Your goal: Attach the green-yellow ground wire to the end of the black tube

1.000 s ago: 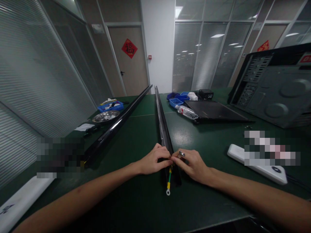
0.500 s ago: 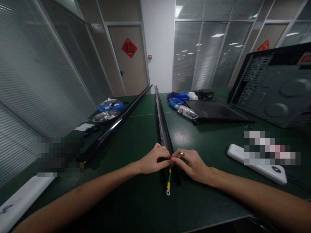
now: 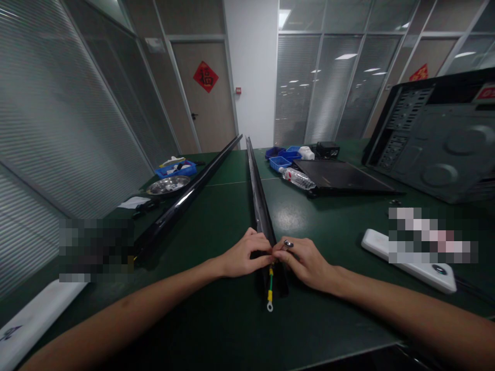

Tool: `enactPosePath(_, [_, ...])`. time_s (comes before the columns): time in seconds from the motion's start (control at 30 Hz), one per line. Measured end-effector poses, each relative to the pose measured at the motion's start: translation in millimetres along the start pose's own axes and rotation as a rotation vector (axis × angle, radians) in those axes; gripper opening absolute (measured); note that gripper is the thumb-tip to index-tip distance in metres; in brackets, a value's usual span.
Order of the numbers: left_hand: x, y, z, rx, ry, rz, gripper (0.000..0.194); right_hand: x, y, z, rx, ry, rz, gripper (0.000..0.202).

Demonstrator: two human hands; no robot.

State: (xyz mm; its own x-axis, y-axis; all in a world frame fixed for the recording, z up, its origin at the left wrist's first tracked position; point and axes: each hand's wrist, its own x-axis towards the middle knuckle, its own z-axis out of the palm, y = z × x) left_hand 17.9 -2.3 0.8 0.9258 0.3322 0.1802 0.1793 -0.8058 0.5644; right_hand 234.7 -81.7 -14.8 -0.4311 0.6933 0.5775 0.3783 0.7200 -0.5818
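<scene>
Both hands meet over the near end of a long black rail point(image 3: 260, 201) that runs away from me on the green table point(image 3: 216, 216). My left hand point(image 3: 247, 253) is closed, its thumb and fingers pinched at the rail's middle. Against its fingertips, my right hand point(image 3: 303, 258) is also pinched and wears a ring. What lies between the fingertips is hidden. From just below them a green wire with yellow sleeves point(image 3: 271, 281) hangs toward me, ending in a metal ring terminal point(image 3: 269, 306).
A second black rail point(image 3: 181, 201) slants at the left, beside a metal bowl point(image 3: 169, 185) and a blue basket point(image 3: 176, 169). To the right are a white device point(image 3: 410, 260), a plastic bottle point(image 3: 297, 178), a black panel point(image 3: 344, 176) and a large computer case point(image 3: 436, 139).
The wire's ring terminal has shifted slightly to the right. Both hands hold nearly the same place and pose.
</scene>
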Motion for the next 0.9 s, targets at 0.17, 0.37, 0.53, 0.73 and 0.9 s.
enactPosePath(0.17, [0.7, 1.1, -1.3, 0.003, -0.009, 0.008, 0.030, -0.3, 0.5, -0.8, 0.001, -0.003, 0.001, 0.025])
enactPosePath(0.37, [0.1, 1.2, -1.4, 0.005, -0.006, 0.018, 0.026, -0.3, 1.4, 0.2, -0.007, 0.004, -0.003, 0.026])
enactPosePath(0.53, [0.2, 0.8, -0.5, 0.010, -0.002, 0.010, 0.028, -1.7, 3.5, 3.5, -0.059, 0.045, -0.015, 0.023])
enactPosePath(0.73, [0.4, 1.3, -0.5, 0.015, -0.007, -0.005, 0.029, -1.8, 4.0, 5.7, -0.085, 0.099, -0.031, 0.019])
enactPosePath(0.9, [0.4, 1.6, -1.5, 0.008, -0.018, -0.001, 0.028, -2.7, 5.7, 7.7, -0.083, 0.105, -0.011, 0.019])
